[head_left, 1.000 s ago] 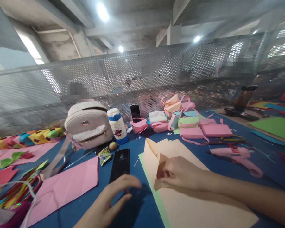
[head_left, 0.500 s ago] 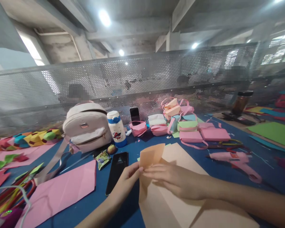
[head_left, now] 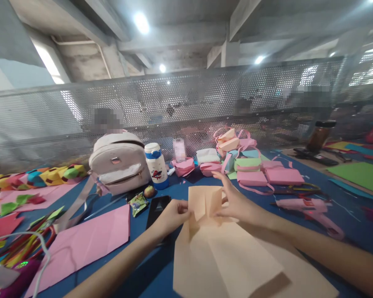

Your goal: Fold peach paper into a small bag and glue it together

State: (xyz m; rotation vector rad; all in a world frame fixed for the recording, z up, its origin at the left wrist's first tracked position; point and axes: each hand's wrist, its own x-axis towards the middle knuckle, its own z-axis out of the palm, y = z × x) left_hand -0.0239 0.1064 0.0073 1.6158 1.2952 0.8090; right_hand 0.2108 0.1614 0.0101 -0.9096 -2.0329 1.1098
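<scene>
A large peach paper sheet (head_left: 226,260) lies folded on the blue table in front of me, its far flap raised upright. My left hand (head_left: 170,215) pinches the left edge of that flap, fingers closed on the paper. My right hand (head_left: 236,200) holds the flap's right side, thumb behind it and one finger stretched up. A black phone (head_left: 157,205) lies flat just behind my left hand.
A pink sheet (head_left: 90,240) lies at the left. Behind stand a beige backpack (head_left: 119,163), a white bottle (head_left: 156,165), and several pink and green paper boxes (head_left: 251,171). A pink glue gun (head_left: 307,207) lies at right. A perforated metal screen (head_left: 186,103) closes off the back.
My left hand came up from the table by the phone and took the paper's left edge. Both hands lifted and spread the folded flap, which now stands squarer and farther from me.
</scene>
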